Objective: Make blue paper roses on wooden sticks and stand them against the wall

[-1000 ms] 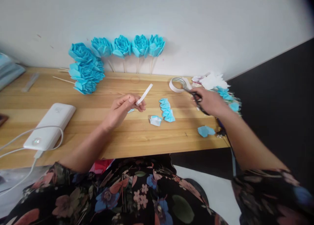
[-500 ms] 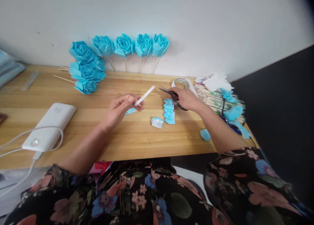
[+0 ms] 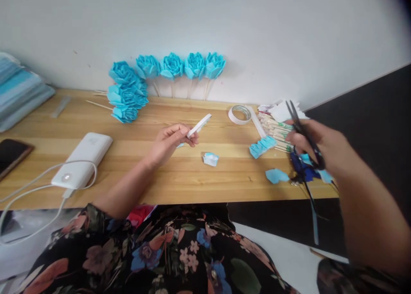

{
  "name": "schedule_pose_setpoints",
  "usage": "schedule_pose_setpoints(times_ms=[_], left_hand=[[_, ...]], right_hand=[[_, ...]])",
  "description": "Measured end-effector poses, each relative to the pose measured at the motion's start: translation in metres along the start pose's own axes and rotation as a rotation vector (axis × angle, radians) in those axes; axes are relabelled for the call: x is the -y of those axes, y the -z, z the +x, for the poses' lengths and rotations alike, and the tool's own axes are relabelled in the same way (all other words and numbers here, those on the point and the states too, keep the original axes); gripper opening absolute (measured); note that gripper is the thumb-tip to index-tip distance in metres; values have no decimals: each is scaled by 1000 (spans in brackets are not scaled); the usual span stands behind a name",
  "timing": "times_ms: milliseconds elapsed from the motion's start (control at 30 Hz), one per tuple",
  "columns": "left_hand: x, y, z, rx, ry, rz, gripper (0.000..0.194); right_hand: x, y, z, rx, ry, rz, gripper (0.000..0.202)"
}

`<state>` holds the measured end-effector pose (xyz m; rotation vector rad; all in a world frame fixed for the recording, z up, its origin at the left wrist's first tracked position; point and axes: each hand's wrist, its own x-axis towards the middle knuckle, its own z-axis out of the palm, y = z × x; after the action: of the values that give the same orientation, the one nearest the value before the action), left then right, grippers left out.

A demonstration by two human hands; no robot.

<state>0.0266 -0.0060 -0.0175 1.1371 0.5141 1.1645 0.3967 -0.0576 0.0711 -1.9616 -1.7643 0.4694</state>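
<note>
A short strip of white tape [image 3: 199, 125], with green print along one edge, is pinched between the thumb and fingers of my left hand [image 3: 175, 140] above the table. My right hand [image 3: 316, 142] grips black-handled scissors [image 3: 303, 131], blades pointing up and apart from the tape strip. Below the scissors, to their left, lies a pleated light-blue paper piece [image 3: 262, 147], touching the end of a longer white strip [image 3: 256, 122]. A small pale-blue petal piece [image 3: 211, 158] rests between my hands. Part of another blue piece shows under my left hand.
Blue paper flowers [image 3: 194, 66] on sticks lean along the wall. A tape roll [image 3: 239, 114] stands near a bundle of sticks [image 3: 274, 129]. At the left are a white power bank [image 3: 84, 157] with a cable, a phone [image 3: 13, 157] and stacked blue-grey sheets [image 3: 22, 93].
My right hand has swung right and up with the scissors. The pleated blue piece has shifted right, near the long strip. My left hand keeps the tape strip, and the view has turned slightly left.
</note>
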Motion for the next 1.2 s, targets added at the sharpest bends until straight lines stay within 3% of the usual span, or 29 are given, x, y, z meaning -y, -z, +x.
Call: schedule_pose_setpoints(times_ms=[100,200,267,400,733,1000,1200], left_hand=[[-2,1,0,-3,-3,4,30],[-4,4,1,-3,-8,17,27],[-4,7,1,6,-15,19,25],[-2,12,1,15,-12,23,26],[-7,9,1,52,-12,214,33],[-10,8,1,62,27,297,31],[-7,9,2,57,42,298,24]], right_hand=[[42,-48,-24,369,130,523,60],[77,-91,-34,656,124,706,62],[90,-108,-33,745,119,741,65],[97,-120,-25,785,92,765,71],[91,-125,-18,786,93,744,62],[88,-128,-17,745,-10,683,54],[91,-127,-15,748,-113,666,61]])
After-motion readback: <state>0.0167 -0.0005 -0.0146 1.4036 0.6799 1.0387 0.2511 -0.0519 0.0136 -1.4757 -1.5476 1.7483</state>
